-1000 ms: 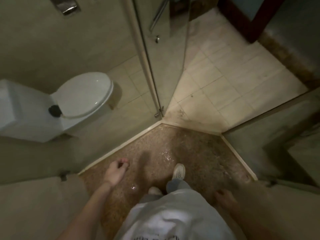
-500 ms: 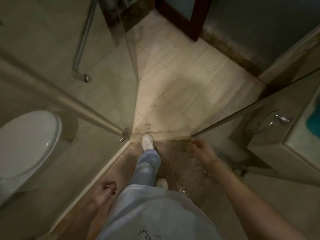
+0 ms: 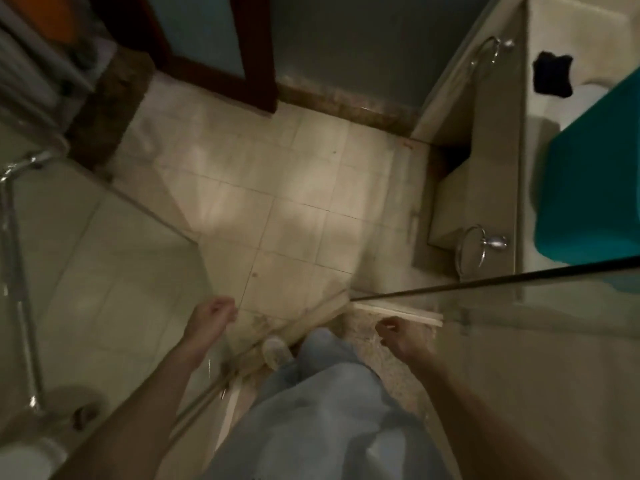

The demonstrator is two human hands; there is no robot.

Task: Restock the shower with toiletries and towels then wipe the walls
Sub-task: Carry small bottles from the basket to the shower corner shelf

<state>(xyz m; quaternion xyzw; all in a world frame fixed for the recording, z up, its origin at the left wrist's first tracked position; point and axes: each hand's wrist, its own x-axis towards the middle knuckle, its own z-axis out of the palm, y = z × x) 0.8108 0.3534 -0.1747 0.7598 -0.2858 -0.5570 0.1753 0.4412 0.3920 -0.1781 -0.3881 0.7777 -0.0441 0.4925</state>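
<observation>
I carry nothing: left hand and right hand hang empty, fingers loosely curled, arms spread, likely for balance over the shower threshold. A teal item, possibly towels, sits on the counter.

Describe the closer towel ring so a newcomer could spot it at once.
Find the beige counter on the right. Two chrome rings hang on its side facing the tiled floor. The closer towel ring sits just above the glass panel's dark top edge; the other ring is farther off, near the back wall.
</observation>
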